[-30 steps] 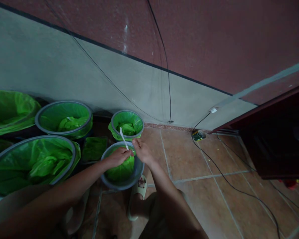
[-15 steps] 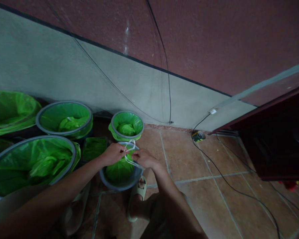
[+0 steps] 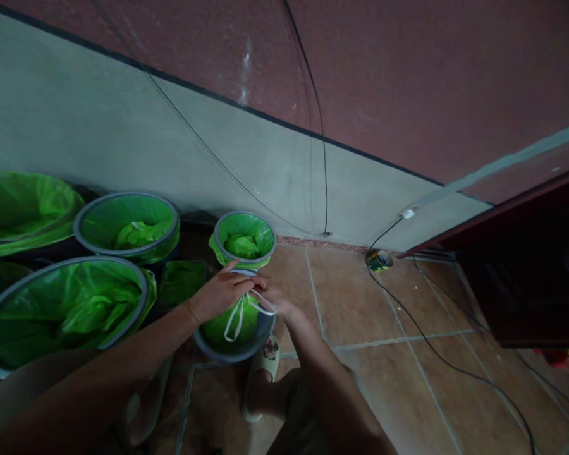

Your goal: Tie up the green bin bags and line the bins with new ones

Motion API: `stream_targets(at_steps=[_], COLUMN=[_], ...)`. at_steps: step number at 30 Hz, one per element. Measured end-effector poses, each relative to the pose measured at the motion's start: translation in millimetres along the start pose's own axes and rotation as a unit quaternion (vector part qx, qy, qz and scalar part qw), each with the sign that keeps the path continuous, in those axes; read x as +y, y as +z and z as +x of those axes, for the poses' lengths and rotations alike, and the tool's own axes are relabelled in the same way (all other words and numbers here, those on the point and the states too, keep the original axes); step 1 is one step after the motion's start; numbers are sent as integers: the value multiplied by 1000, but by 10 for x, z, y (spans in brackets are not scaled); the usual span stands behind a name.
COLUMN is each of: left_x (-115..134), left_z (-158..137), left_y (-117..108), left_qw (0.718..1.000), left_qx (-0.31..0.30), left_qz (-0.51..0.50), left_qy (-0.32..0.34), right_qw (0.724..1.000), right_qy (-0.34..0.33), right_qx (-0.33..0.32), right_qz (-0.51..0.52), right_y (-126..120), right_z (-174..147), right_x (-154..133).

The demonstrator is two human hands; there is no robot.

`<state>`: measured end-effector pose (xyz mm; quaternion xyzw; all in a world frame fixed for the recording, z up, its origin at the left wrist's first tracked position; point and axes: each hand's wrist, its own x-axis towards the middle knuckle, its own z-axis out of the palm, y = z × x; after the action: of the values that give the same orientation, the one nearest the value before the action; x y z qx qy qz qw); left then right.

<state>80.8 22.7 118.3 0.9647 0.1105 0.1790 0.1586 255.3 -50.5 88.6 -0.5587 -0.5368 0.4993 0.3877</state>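
My left hand [image 3: 220, 296] and my right hand [image 3: 271, 296] meet over a small grey bin [image 3: 237, 355]. Both are closed on a white drawstring [image 3: 237, 321], pinched where the fingertips come together. One loop of it hangs down below the fingers, and another sticks out to the right under my right hand. My left thumb points up, away from the string. Beneath the hands, a bright green plastic bag [image 3: 215, 332] lies inside the bin. The fingertips overlap, so the exact pinch is partly hidden.
Several bins lined with green bags stand to the left, among them a large one [image 3: 145, 297]. Another small lined bin [image 3: 269, 259] stands by the wall. A tin can [image 3: 378, 260] and a black cable [image 3: 436, 356] lie on the tiles at right. A slippered foot [image 3: 265, 366] is beside the bin.
My hands have come together at the string, the left one turning with its thumb raised. The string's loop, above the fingers before, now hangs down over the bin.
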Motion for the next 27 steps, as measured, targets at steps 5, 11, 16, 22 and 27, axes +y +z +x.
stream_targets(at_steps=[5, 11, 16, 22, 27], left_x=[-78, -152, -123, -118, -128], left_z=[-45, -56, -40, -8, 32], left_y=[58, 127, 139, 103, 151], left_qw=[996, 994, 988, 934, 840], left_qx=[83, 65, 35, -19, 18], left_qz=[-11, -51, -45, -68, -310], left_qy=[-14, -69, -147, -351, -445], right_qw=[987, 973, 866, 801, 817], right_qy=[47, 28, 101, 247, 273], right_qx=[-6, 154, 162, 158, 136], right_qz=[151, -171, -462, -522, -490], right_y=[26, 12, -53, -147, -165], right_z=[-23, -65, -159, -153, -160], right_x=[-44, -249, -431, -375, -289])
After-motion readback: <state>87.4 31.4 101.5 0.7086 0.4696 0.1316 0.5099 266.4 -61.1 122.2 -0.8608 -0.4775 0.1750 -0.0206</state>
